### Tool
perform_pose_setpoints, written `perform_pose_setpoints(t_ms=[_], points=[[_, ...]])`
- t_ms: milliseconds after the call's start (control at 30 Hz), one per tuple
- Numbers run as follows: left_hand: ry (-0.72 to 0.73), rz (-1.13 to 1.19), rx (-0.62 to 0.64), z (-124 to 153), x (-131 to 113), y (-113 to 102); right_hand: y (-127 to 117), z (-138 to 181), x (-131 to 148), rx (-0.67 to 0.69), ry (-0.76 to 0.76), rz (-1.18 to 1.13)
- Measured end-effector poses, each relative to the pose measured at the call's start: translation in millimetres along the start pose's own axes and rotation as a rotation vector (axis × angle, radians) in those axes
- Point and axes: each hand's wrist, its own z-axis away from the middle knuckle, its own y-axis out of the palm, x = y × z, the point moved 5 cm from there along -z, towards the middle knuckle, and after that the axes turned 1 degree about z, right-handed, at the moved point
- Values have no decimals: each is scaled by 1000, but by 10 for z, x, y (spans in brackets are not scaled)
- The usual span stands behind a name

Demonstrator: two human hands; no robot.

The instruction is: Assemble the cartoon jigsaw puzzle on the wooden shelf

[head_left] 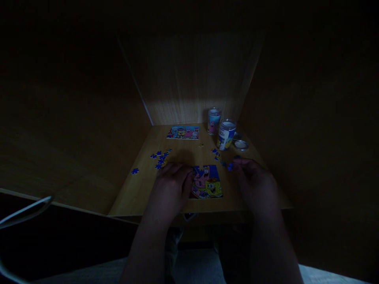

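Note:
A partly joined jigsaw puzzle with cartoon figures lies near the front of the wooden table. My left hand rests against its left side with fingers curled together, covering part of it; what those fingers hold, if anything, is hidden. To the right of the puzzle, my right hand pinches a small blue puzzle piece between thumb and fingers. Loose blue pieces lie just beyond that hand. Several more pieces are heaped past my left hand, and a single piece sits farther left.
A finished-looking picture strip lies at the back. Two clear-topped printed canisters stand at back right, beside round metal lids. One yellowish piece lies mid-table. Dark panels enclose both sides; a pale cable hangs left.

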Motion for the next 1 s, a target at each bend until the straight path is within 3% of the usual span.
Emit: perform_pose_setpoints(t_ms=[433,1000], points=[[-11,-12,1,26,5,20,32,4,-20,-15,-61,157],[2,6,45,10,-23,30,56,4,-9,-14,-98,199]])
